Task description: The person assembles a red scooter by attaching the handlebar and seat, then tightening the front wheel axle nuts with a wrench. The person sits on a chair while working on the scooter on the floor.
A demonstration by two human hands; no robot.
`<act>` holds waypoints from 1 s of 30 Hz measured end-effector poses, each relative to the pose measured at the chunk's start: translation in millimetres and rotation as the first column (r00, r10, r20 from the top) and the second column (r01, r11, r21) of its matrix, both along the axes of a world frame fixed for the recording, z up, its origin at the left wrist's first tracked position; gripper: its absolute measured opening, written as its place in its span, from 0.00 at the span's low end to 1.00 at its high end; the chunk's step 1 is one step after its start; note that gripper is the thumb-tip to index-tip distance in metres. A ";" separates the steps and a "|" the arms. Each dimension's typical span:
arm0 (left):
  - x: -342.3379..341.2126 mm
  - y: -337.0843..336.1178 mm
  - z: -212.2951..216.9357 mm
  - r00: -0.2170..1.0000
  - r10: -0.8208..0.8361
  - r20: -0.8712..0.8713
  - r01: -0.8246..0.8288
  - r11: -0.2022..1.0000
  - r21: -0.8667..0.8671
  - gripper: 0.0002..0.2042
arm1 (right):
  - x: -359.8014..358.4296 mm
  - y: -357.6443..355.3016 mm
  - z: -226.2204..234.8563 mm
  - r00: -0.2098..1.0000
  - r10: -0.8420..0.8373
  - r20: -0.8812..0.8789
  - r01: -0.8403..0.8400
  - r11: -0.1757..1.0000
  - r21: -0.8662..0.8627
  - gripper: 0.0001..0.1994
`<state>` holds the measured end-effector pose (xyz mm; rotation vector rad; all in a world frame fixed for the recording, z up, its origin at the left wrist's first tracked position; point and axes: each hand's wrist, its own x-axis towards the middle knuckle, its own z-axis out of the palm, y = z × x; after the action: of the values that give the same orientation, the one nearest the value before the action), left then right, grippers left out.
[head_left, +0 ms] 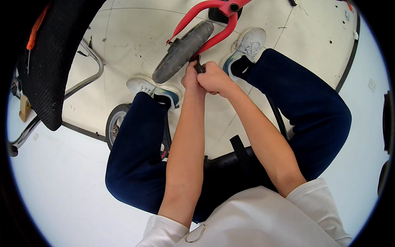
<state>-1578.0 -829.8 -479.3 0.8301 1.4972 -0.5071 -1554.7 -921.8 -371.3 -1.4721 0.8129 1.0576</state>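
Note:
Between my feet a small wheel with a worn dark tyre [181,53] sits tilted between the legs of a red fork [224,36]. My right hand [214,78] is closed round a dark, short tool-like piece [199,66] at the near end of the right fork leg, beside the wheel. Pressed against it, my left hand [191,77] is closed too, its thumb and fingers by the fork tip. What the left fingers grip is hidden, and the dark piece's exact kind does not show.
At the left is a black mesh chair [47,70] with an orange-handled screwdriver [36,29] on it and a bent chrome leg [96,68]. Another small wheel [117,123] stands behind my left leg. My shoes [251,43] flank the fork. A white wall [74,177] borders the tiled floor.

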 end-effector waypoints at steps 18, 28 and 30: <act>45.0 50.6 167.0 0.184 -0.925 -0.334 -0.008 -0.341 0.940 0.19 | 41.6 -9.3 -2.9 0.994 0.071 -0.078 -0.055 0.979 0.196 0.07; 64.2 66.4 136.5 0.036 -0.997 -0.065 0.572 -0.033 0.820 0.24 | -25.0 82.9 -2.9 0.983 0.004 0.181 0.062 0.931 -0.360 0.33; 65.6 65.1 136.9 0.043 -0.998 -0.050 0.587 -0.016 0.810 0.24 | -37.2 99.8 -8.7 0.972 -0.069 0.225 0.142 0.935 -0.324 0.36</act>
<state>-1512.4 -764.7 -342.4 2.4040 0.2021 -0.5201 -1591.8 -822.1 -380.0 -1.7734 0.9420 0.6864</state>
